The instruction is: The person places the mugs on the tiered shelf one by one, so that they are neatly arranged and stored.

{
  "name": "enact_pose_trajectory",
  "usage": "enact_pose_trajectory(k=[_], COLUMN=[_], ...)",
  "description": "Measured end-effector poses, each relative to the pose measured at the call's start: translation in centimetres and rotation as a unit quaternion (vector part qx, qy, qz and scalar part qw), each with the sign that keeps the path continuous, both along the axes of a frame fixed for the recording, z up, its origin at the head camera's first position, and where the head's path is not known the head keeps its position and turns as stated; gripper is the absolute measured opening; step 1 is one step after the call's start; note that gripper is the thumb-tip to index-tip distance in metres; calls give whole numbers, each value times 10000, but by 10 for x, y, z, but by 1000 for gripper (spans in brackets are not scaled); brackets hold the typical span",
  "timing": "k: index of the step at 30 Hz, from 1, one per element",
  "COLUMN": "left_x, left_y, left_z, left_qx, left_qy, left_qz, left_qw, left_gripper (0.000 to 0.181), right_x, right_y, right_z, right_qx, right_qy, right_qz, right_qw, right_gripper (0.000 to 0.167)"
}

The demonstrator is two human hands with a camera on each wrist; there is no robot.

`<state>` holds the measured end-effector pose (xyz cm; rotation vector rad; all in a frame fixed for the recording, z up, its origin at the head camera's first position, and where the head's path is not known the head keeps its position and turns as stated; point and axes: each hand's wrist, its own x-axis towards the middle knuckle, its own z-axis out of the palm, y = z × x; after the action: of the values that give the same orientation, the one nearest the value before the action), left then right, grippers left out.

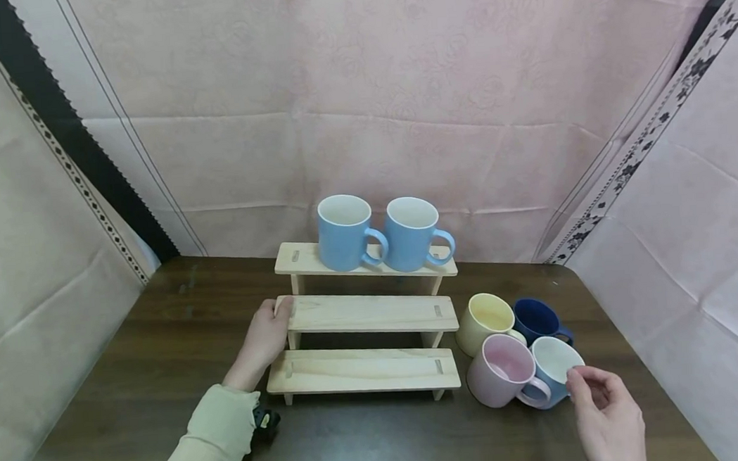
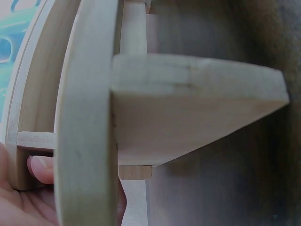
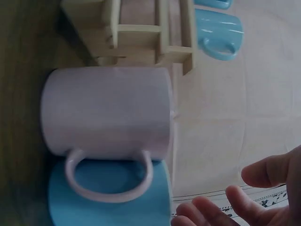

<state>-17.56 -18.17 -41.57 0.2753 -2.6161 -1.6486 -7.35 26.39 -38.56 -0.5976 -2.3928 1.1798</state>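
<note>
A three-tier wooden shelf point(image 1: 365, 370) stands on the table. My left hand point(image 1: 264, 341) grips the left end of its middle board; in the left wrist view the thumb and fingers point(image 2: 43, 170) curl about the wood. Two light blue mugs point(image 1: 344, 242) sit upright on the top tier, handles to the right. To the right of the shelf, a pink mug point(image 1: 489, 378), a yellow mug point(image 1: 473, 330), a dark blue mug point(image 1: 530, 325) and another light blue mug point(image 1: 550, 369) cluster upright. Beside that light blue mug is my right hand point(image 1: 611, 416), fingers loosely bent around nothing.
The dark brown table point(image 1: 132, 407) carries everything. Pale cloth point(image 1: 369, 132) hangs behind it, and further cloth panels flank the left and right sides. The shelf's middle and lower boards hold no mugs.
</note>
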Motion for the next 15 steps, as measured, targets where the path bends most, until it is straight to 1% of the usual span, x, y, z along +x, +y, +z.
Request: enact_pose_trajectory(k=[2,4,7,11,15], left_x=[0,0,0,0,0], left_y=[0,0,0,0,0], left_z=[0,0,0,0,0], left_qx=[11,12,23,17,24], left_qy=[-13,-15,4,29,4], left_qz=[2,8,2,0,-3], left_qw=[10000,10000,10000,10000,10000], left_gripper=[55,54,54,54,55], right_x=[3,4,5,5,5], right_y=[0,-1,-3,-7,-10], right_z=[-5,-9,-15,-22,-27], right_qx=[259,441,601,837,1003], right_qy=[-101,-80,31,150,62], right_qz=[-127,-228,-280,-198,-100], right_qw=[9995,9987,9978,9962,9949], right_gripper=[29,27,24,22,24])
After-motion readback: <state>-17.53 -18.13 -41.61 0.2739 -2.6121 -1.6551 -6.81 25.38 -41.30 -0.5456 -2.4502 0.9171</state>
